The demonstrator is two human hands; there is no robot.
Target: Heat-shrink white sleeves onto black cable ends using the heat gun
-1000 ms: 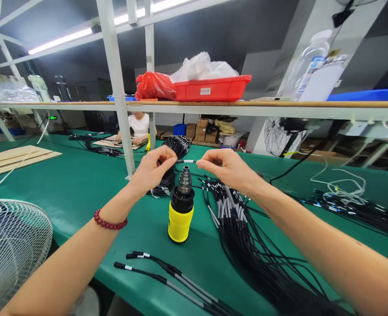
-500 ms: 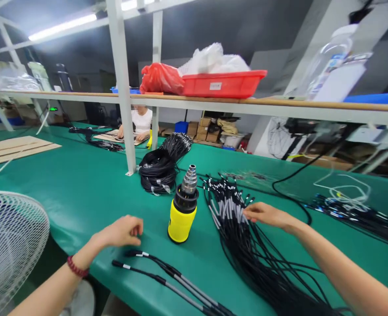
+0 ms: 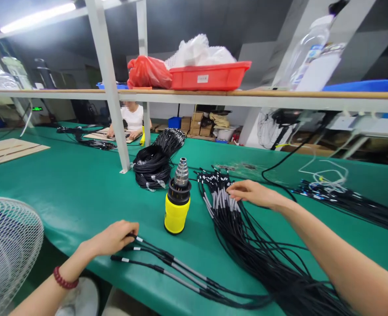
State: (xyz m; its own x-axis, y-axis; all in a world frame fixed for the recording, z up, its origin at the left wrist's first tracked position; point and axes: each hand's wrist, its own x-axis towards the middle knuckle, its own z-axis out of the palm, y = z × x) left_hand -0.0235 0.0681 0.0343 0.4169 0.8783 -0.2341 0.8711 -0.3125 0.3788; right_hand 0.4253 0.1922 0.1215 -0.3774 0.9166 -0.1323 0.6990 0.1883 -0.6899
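Note:
In the head view my left hand (image 3: pixel 117 237) pinches the labelled end of a black cable (image 3: pixel 150 245) at the front left. Two more black cables with grey sleeves lie alongside it, nearer the table edge. My right hand (image 3: pixel 255 193) is over a thick bundle of black cables (image 3: pixel 243 237), its fingertips closed at the grey sleeves; one cable appears to be in them, though the contact is partly hidden. Between the hands a yellow heat gun (image 3: pixel 177 215) stands upright, its stepped metal nozzle pointing up.
Behind the heat gun lie coiled black cables (image 3: pixel 150 166) beside a white shelf post (image 3: pixel 110 87). The shelf above carries a red tray (image 3: pixel 210 77). A white fan (image 3: pixel 9 250) stands at the left. Across the green table (image 3: pixel 81 188) sits a person (image 3: pixel 132 118). More cables (image 3: pixel 355 202) lie right.
My left hand has closed on a cable end, and a third cable now shows beside the two in front. My right hand stays at the bundle's grey sleeves. The camera view has shifted.

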